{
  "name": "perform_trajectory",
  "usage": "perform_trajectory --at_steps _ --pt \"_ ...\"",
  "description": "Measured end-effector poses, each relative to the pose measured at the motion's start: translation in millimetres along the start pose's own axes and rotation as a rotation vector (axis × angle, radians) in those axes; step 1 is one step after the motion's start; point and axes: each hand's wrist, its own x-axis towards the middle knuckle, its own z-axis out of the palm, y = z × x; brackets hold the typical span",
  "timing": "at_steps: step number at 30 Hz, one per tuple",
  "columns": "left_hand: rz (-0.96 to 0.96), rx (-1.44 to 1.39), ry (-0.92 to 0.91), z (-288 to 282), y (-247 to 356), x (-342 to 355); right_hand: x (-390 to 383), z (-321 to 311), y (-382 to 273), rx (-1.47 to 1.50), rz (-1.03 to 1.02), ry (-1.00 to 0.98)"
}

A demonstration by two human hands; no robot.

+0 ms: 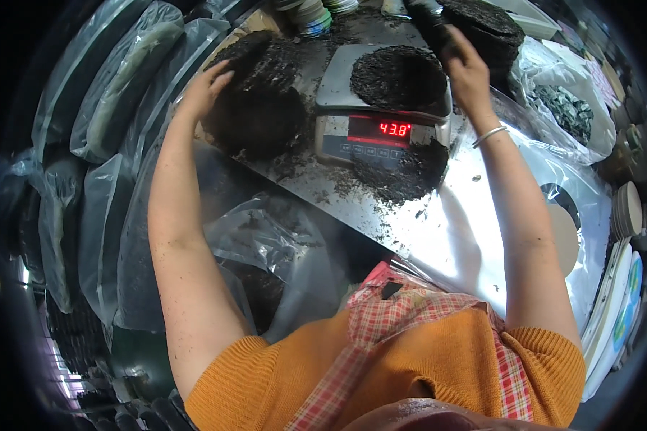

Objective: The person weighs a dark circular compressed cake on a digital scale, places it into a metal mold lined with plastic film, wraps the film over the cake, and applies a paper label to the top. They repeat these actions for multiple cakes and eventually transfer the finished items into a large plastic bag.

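Observation:
My left hand (207, 90) is open, its fingers stretched against the left edge of a dark, flaky pile (262, 118) that looks like dried seaweed or leaves. My right hand (469, 70) is closed around the lower end of a dark, elongated bundle (431, 27); its exact kind is unclear and the fingertips are partly hidden. Between my hands stands a digital scale (327, 136) with a lit red display. On its steel plate lies a round, dark flaky cake (397, 77). Loose dark flakes (402, 176) are heaped against the scale's front right.
Large filled clear plastic bags (129, 79) crowd the left side. A thick dark stack (485, 32) stands behind my right hand, beside an open plastic bag (564, 104) with dark green contents. A clear bag (266, 230) hangs below the metal table's (424, 233) front edge. Round discs (627, 208) stand at right.

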Motion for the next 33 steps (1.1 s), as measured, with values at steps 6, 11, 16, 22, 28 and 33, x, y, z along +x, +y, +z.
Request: perform_trajectory --at_steps 6,11,16,22,28,33 --pt "-0.186 0.265 0.798 -20.7 25.8 6.6 -3.2 -74.6 23.3 0.228 0.238 0.266" --pt "0.595 0.059 0.958 34.5 155.6 33.0 -29.0 -92.6 19.8 0.346 0.368 0.32" --pt "0.335 0.705 0.1 116.0 206.0 22.0 -48.2 -104.5 12.2 0.307 0.347 0.283" --pt "0.058 1.089 -0.126 76.5 140.4 -3.5 -64.6 -159.4 7.8 0.392 0.416 0.377" --pt "0.218 0.921 0.209 71.0 93.7 2.7 -78.0 -148.2 13.9 0.404 0.461 0.394" --pt "0.373 0.983 0.383 26.2 81.6 -12.3 -82.9 -163.3 12.4 0.487 0.492 0.48"
